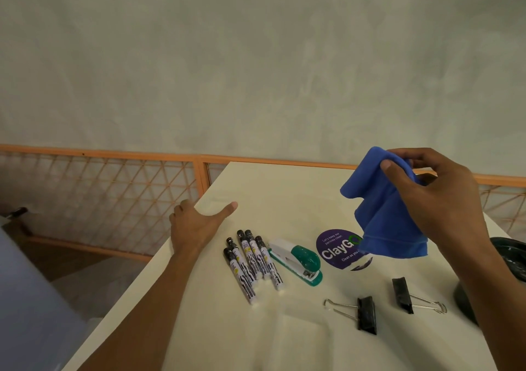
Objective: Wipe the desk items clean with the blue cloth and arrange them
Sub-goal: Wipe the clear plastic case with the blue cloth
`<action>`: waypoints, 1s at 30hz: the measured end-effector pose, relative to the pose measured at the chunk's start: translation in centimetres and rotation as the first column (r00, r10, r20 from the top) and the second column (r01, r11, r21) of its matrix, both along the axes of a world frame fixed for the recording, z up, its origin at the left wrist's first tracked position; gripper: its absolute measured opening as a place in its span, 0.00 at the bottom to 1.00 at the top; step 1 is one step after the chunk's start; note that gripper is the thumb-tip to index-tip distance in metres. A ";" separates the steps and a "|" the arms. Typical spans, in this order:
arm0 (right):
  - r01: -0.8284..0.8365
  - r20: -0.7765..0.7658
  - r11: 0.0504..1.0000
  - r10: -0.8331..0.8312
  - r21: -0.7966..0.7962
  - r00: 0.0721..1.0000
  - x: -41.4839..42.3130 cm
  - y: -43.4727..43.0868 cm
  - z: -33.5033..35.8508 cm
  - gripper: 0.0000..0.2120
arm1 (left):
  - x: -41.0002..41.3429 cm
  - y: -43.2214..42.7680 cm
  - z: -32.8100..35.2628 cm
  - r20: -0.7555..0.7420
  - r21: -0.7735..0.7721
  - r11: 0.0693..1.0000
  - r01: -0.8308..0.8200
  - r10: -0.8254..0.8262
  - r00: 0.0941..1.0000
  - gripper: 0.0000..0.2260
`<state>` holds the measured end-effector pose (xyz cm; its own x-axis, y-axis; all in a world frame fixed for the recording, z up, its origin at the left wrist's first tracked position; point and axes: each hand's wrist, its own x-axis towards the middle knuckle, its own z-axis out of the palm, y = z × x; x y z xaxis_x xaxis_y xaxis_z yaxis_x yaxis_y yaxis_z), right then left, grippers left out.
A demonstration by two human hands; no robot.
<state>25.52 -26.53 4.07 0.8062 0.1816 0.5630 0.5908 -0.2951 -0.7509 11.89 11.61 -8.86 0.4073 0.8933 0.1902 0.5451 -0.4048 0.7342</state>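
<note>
My right hand (435,188) holds the blue cloth (387,220) up in the air above the white desk (284,188), and the cloth hangs down over a round purple sticker (336,249). My left hand (196,222) rests flat on the desk's left edge, fingers apart, holding nothing. Just right of it lie several black-and-white markers (253,262) side by side. A green and white stapler (296,259) sits next to them. Two black binder clips (367,315) (402,295) lie nearer to me on the right.
A black round object (509,254) sits at the desk's right edge, partly hidden by my right forearm. An orange lattice fence (113,188) runs behind the desk under a pale wall. The desk's left edge drops off to a floor below.
</note>
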 end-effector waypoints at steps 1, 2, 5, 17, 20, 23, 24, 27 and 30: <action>0.001 0.000 1.000 -0.001 -0.006 1.000 0.0 -0.1 0.1 0.09 | -0.6 0.2 -0.1 0.023 -0.009 1.000 0.023 -0.023 0.999 0.56; 0.004 -0.002 1.000 -0.004 -0.009 1.000 0.0 -0.2 0.2 0.09 | -1.3 0.3 -0.4 0.043 -0.009 0.999 0.044 -0.044 0.998 0.53; 0.019 -0.012 1.000 -0.019 -0.002 1.000 0.1 -0.3 0.5 0.11 | -2.8 0.6 -1.1 0.064 0.015 0.999 0.042 -0.043 0.997 0.48; 0.020 -0.011 1.000 -0.020 0.014 1.000 0.0 0.0 0.2 0.08 | -1.2 -0.4 -1.4 0.091 0.093 0.995 0.030 -0.038 0.995 0.36; 0.011 -0.012 1.000 -0.011 0.005 1.000 -0.2 0.3 0.1 0.08 | -0.8 -0.1 -1.5 0.094 0.087 0.996 0.032 -0.040 0.995 0.36; 0.006 -0.016 1.000 -0.006 -0.006 1.000 -0.2 0.5 0.0 0.08 | -0.6 0.4 -1.7 0.095 0.085 0.995 0.044 -0.052 0.994 0.37; 0.005 -0.016 1.000 -0.005 -0.006 1.000 -0.2 0.5 0.0 0.08 | -0.6 0.5 -1.7 0.094 0.087 0.995 0.045 -0.053 0.994 0.37; 0.004 -0.015 1.000 -0.004 -0.006 1.000 -0.1 0.5 -0.1 0.08 | -0.4 0.8 -1.8 0.098 0.085 0.995 0.041 -0.049 0.994 0.36; 0.012 -0.015 1.000 -0.013 -0.007 1.000 0.0 0.5 -0.1 0.08 | -0.3 0.8 -1.9 0.085 0.099 0.995 0.035 -0.043 0.995 0.34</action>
